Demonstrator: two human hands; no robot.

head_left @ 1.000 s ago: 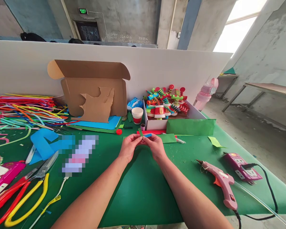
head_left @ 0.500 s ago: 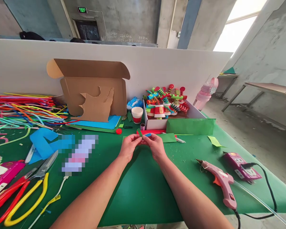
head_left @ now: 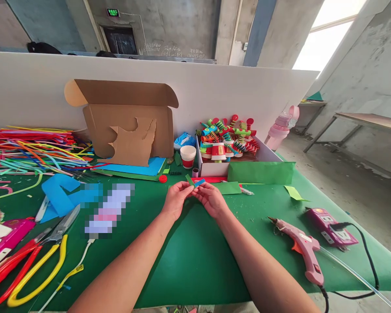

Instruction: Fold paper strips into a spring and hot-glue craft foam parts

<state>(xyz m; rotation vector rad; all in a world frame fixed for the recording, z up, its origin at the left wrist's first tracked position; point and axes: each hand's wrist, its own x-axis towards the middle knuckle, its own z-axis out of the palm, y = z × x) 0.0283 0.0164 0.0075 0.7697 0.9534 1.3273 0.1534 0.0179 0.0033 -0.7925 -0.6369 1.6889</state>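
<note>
Pinching a green strip (head_left: 189, 179) between thumb and fingertips, my left hand (head_left: 175, 202) meets my right hand (head_left: 213, 202), which has a blue strip (head_left: 200, 182) in a like hold. Both thumbs press tight against the forefingers; the right hand's other fingers are loosely bent. At the fingertips the strips spread in a V, green toward 11 o'clock, blue toward 2; whether they are joined, I cannot tell.

From the hands, I have bare green tabletop (head_left: 185, 265) at 6 o'clock, between the forearms, down to the near edge. The right edge slants from 2 o'clock round past 3, with open surface inside it.

Ahead I have little room: a small tube (head_left: 195, 173) stands just beyond at 12, and a flat green sheet (head_left: 231, 188) lies beside the right hand at 3. A red disc (head_left: 163, 178) sits at 10, stacked paper cups (head_left: 187, 156) near 12, and a white box (head_left: 211, 169) full of colourful figures at 1. Farther out are the pink glue gun (head_left: 299, 248) at 4 and yellow-handled scissors (head_left: 60, 256) at 8. A white panel (head_left: 247, 93) closes off 12 o'clock behind everything.
</note>
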